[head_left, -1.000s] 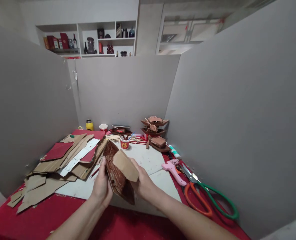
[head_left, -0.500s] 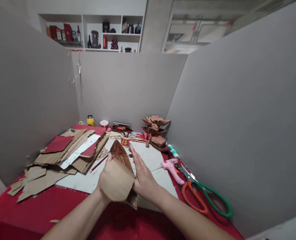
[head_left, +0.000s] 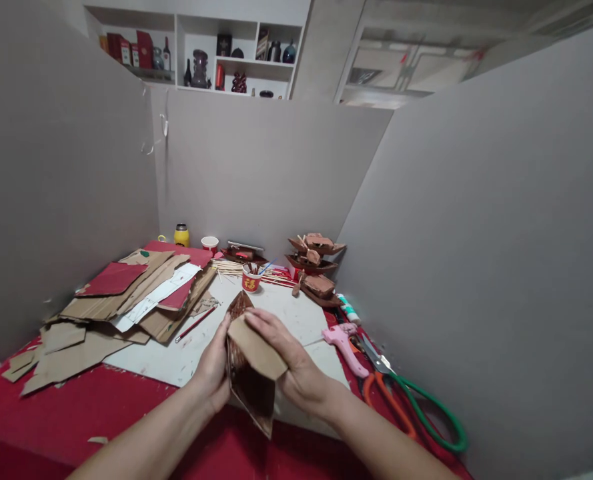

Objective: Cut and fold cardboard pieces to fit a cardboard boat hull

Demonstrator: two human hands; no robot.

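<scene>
A brown model boat (head_left: 249, 387), open on top and pointed at both ends, is in my left hand (head_left: 215, 367), whose fingers close on its left side. My right hand (head_left: 296, 363) grips a bent piece of tan cardboard (head_left: 259, 347), fingers over its upper edge. The cardboard sits slanted across the boat's right side and hides part of the hull. Whether my right hand also touches the boat is hidden. Just beyond the boat's far tip stands a red paper cup (head_left: 251, 280) with sticks in it.
Cardboard scraps (head_left: 96, 307) are piled at the left beside a pencil (head_left: 195, 325). Finished model boats (head_left: 319, 287) stand at the back right. A pink glue gun (head_left: 346, 350) and large scissors (head_left: 391, 373) lie along the right. Grey partitions (head_left: 276, 167) surround the table.
The cardboard has passed from my left hand's side to my right hand and now tilts over the boat. My left hand has closed on the boat's left side, and more of the hull shows.
</scene>
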